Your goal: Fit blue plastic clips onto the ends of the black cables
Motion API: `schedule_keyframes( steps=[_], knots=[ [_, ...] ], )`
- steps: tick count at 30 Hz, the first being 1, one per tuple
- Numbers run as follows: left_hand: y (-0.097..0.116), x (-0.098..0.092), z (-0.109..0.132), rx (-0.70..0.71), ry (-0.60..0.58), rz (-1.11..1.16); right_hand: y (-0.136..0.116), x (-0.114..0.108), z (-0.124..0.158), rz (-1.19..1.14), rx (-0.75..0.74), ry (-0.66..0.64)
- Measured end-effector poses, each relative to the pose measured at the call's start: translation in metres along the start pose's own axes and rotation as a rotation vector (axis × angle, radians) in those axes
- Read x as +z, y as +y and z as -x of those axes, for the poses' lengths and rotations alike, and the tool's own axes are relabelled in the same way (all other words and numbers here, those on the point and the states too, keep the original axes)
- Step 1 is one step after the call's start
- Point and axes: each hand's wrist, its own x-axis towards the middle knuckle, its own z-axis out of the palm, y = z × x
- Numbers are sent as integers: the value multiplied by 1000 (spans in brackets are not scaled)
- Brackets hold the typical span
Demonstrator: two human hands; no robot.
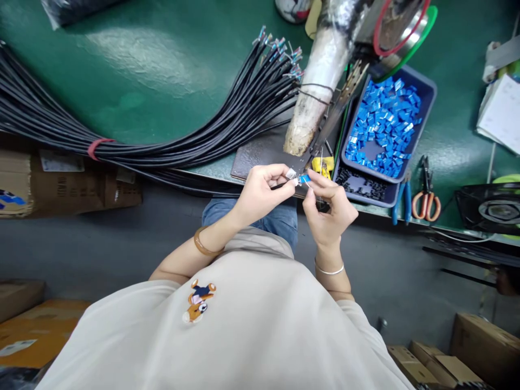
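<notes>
My left hand [260, 192] is closed in a pinch on the end of a black cable [280, 186], at the front edge of the green bench [134, 81]. My right hand [327, 208] is closed too, its fingertips pinching a small blue connector piece [304, 178] against that cable end. The two hands meet just in front of a dark plate [260, 154] on the bench. A big bundle of black cables [182, 135], tied with a red band [97, 147], fans out to the left, their stripped ends [280, 51] pointing up and right.
A blue tray [426, 108] of several small blue parts sits to the right, with dark parts in its lower section. A tape-wrapped tool stand [320, 81] rises behind the hands. Orange-handled scissors [426, 197] and blue pliers [400, 197] lie to the right. Cardboard boxes [60, 184] stand below.
</notes>
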Motion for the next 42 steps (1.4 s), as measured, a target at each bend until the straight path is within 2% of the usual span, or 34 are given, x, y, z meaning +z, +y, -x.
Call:
schedule_keyframes(
  steps=[4, 9, 22, 30, 37, 42],
  knots=[
    [1, 1, -4, 43, 6, -55, 0, -2, -4, -102, 103, -23],
    [3, 2, -7, 59, 9, -80, 2, -2, -7, -176, 136, -33],
    [0, 0, -9, 46, -4, -40, 7, -4, -11, -184, 67, -55],
    [8, -1, -11, 14, 2, 13, 4, -6, -15, -150, 35, -51],
    [5, -4, -12, -62, -61, 20, 5, -5, -12, -155, 61, -57],
    [10, -3, -12, -55, -56, 14, 3, -5, -15, -98, 25, -41]
  ],
)
